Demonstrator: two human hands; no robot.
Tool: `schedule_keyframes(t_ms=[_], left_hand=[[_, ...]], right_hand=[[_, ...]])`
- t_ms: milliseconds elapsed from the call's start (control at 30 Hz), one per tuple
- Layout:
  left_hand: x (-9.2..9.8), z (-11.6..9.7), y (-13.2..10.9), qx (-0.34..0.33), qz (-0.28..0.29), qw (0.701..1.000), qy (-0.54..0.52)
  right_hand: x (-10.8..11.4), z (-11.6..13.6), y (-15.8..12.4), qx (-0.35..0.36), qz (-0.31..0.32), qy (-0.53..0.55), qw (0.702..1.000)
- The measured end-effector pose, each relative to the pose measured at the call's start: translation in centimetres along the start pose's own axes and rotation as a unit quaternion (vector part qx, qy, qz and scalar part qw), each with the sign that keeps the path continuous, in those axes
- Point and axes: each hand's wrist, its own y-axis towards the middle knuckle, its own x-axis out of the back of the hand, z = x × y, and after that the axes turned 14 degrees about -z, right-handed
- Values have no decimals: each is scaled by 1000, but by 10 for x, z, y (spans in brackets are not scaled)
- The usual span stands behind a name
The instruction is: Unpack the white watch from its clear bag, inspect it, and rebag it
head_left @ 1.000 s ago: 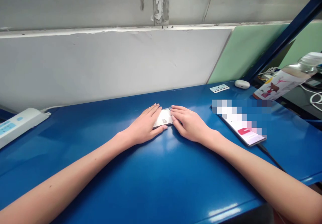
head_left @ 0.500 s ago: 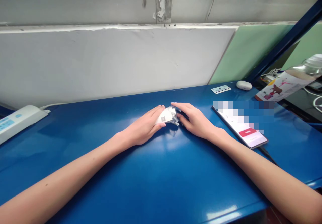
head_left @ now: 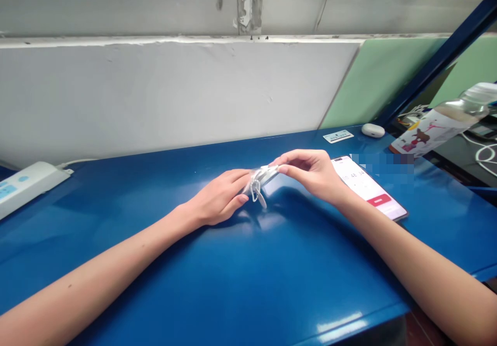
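Note:
Between my hands, low over the blue tabletop (head_left: 233, 284), is a small clear plastic packet (head_left: 261, 177) with white contents. A thin white cord-like loop and a flat pale piece hang at its near side; I cannot make out exactly what they are. My left hand (head_left: 221, 196) is closed on the packet's left end, fingers over the far side and thumb on the near side. Thumb and forefinger of my right hand (head_left: 312, 172) pinch its upper right end. The right hand's other fingers are curled and partly hidden.
A phone (head_left: 392, 210) with a lit screen lies just right of my right hand. Behind it are a card (head_left: 338, 137) and a white earbud case (head_left: 373, 130). A labelled bottle (head_left: 427, 131) stands at the right. At far left lies a white power strip (head_left: 33, 183); a wall (head_left: 174, 97) rises behind.
My right hand has moved from beside the packet to pinching its right end. The packet has turned and lifted there: its printed white face is no longer visible, and the loop now hangs down.

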Motion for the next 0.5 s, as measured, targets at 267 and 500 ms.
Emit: schedule_keyframes(t_ms=[267,500], left_hand=[[-2,-1,0,79,-5,995,56],[-3,-6,1,107,-9,992,73]], right_hand=[[2,-11,6,-103,-67,-23,992],[-1,-25,3,-138,-5,-44,990]])
